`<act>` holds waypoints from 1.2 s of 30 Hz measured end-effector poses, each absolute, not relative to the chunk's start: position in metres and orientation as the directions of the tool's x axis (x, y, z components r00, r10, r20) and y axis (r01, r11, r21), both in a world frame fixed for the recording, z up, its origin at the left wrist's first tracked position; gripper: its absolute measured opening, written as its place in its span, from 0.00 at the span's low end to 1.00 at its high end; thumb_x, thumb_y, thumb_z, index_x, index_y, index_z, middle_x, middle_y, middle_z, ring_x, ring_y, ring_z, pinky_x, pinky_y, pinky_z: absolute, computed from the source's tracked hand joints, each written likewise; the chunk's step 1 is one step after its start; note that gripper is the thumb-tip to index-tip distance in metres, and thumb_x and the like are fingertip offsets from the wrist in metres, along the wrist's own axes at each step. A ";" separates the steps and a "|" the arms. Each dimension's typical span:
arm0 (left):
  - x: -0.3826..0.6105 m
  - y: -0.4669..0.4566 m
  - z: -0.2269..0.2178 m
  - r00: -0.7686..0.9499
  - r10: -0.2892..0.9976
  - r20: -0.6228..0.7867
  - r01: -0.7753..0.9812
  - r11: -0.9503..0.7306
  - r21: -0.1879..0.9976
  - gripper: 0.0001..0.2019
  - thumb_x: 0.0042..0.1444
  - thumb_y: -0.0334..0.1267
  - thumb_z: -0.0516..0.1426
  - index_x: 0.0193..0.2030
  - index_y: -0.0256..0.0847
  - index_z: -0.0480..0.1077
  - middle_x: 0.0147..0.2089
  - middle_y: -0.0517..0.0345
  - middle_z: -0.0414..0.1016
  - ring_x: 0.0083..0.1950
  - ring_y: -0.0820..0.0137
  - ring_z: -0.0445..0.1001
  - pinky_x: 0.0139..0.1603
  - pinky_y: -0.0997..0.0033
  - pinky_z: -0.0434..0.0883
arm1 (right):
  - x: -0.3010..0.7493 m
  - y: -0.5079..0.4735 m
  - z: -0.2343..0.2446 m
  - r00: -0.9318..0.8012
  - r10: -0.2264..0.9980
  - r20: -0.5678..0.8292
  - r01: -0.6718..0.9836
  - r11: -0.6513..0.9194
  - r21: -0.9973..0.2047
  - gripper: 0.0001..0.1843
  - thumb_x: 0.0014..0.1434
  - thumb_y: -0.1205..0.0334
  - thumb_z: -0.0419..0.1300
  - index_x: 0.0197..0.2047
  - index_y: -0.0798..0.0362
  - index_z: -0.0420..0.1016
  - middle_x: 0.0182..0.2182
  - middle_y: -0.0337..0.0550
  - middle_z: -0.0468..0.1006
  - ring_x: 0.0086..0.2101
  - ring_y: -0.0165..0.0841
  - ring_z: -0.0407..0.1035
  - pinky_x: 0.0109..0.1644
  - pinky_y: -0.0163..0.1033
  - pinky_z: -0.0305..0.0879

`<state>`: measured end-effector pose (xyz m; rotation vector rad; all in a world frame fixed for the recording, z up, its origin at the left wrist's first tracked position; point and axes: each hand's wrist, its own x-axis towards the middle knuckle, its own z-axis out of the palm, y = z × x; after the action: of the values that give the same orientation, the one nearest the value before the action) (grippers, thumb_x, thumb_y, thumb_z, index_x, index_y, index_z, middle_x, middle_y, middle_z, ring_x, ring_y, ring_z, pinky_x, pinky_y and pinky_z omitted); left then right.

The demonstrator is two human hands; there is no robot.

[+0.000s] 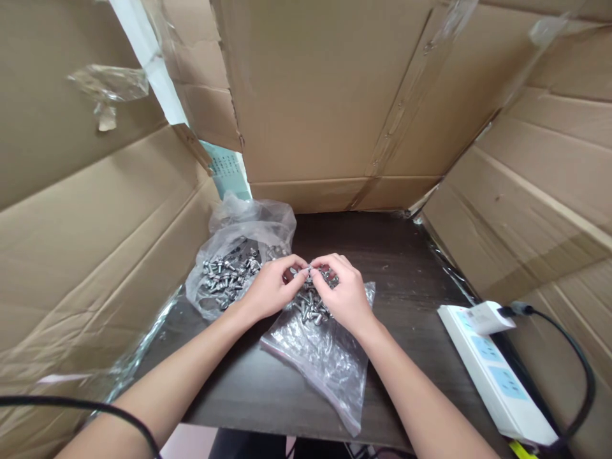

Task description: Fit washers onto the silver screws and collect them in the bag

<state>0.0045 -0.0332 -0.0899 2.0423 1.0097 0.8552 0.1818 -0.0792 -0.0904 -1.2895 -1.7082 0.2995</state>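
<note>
My left hand (275, 285) and my right hand (343, 290) meet above a pile of loose metal bolts (310, 307). The thumb and forefinger of each are pinched together around one small silver bolt (308, 268), mostly covered by the fingertips. The pile rests on a flat clear zip bag (329, 370), whose reddish seal strip lies toward me. To the left stands an open clear plastic bag (205, 255) holding many more bolts (227, 277), close beside my left hand.
A white power strip (502, 376) with a plugged-in charger (486, 317) and black cable lies at the right. Cardboard walls (335, 95) enclose the dark wooden table (373, 236) on three sides. Another black cable (86, 403) crosses the lower left.
</note>
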 end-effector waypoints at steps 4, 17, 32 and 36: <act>0.005 -0.033 -0.090 0.475 0.841 0.258 0.387 -0.463 0.798 0.10 0.67 0.43 0.57 0.45 0.41 0.77 0.38 0.61 0.81 0.33 0.72 0.73 0.37 0.73 0.67 | 0.181 -0.079 -0.091 0.018 0.866 0.499 0.578 0.398 -0.712 0.04 0.64 0.64 0.61 0.39 0.52 0.79 0.38 0.43 0.81 0.40 0.35 0.73 0.40 0.37 0.68; 0.002 -0.035 -0.089 0.549 0.795 0.257 0.312 -0.481 0.820 0.15 0.71 0.44 0.50 0.38 0.38 0.71 0.30 0.59 0.72 0.34 0.69 0.70 0.40 0.69 0.64 | 0.180 -0.079 -0.088 -0.016 0.872 0.490 0.400 0.455 -0.796 0.06 0.62 0.68 0.64 0.42 0.52 0.83 0.37 0.41 0.79 0.36 0.29 0.74 0.40 0.34 0.72; 0.002 -0.033 -0.091 0.574 0.798 0.183 0.251 -0.384 0.888 0.16 0.70 0.43 0.46 0.32 0.40 0.64 0.27 0.61 0.65 0.32 0.68 0.67 0.37 0.67 0.63 | 0.177 -0.083 -0.087 -0.041 0.810 0.585 0.425 0.544 -0.724 0.13 0.62 0.73 0.63 0.42 0.49 0.87 0.41 0.42 0.83 0.42 0.30 0.79 0.50 0.35 0.76; 0.001 -0.032 -0.095 0.560 0.776 0.291 0.312 -0.523 0.793 0.15 0.72 0.42 0.46 0.37 0.39 0.67 0.35 0.56 0.72 0.37 0.66 0.71 0.42 0.66 0.65 | 0.178 -0.082 -0.088 -0.026 0.834 0.551 0.438 0.505 -0.744 0.13 0.63 0.72 0.63 0.44 0.50 0.88 0.40 0.42 0.84 0.40 0.31 0.79 0.47 0.35 0.76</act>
<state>0.0010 -0.0319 -0.0948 2.0916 0.8690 0.8454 0.1778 -0.0817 -0.0885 -1.1011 -1.6528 0.4516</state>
